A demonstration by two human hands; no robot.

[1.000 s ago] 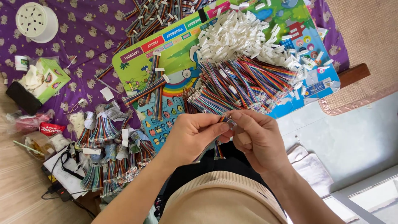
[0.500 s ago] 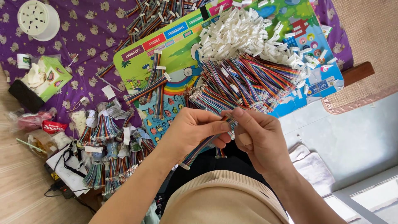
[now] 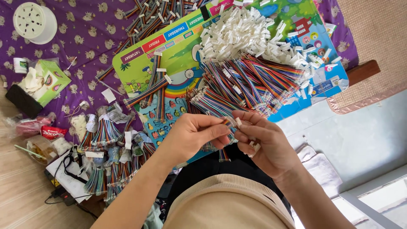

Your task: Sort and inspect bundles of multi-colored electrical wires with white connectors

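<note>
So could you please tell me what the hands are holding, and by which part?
Both hands pinch one multicoloured ribbon cable at its upper end: the left hand grips the wires, and the right hand holds a small white connector at its tip.

Just one camera here, strapped on the person's head and aimed pretty much straight down over the chest and lap. It sat close enough that both hands, left hand [image 3: 193, 135] and right hand [image 3: 265, 142], filled the middle, with the purple cloth [image 3: 76, 46] and floor around the edges. No second view overlapped it.
</note>
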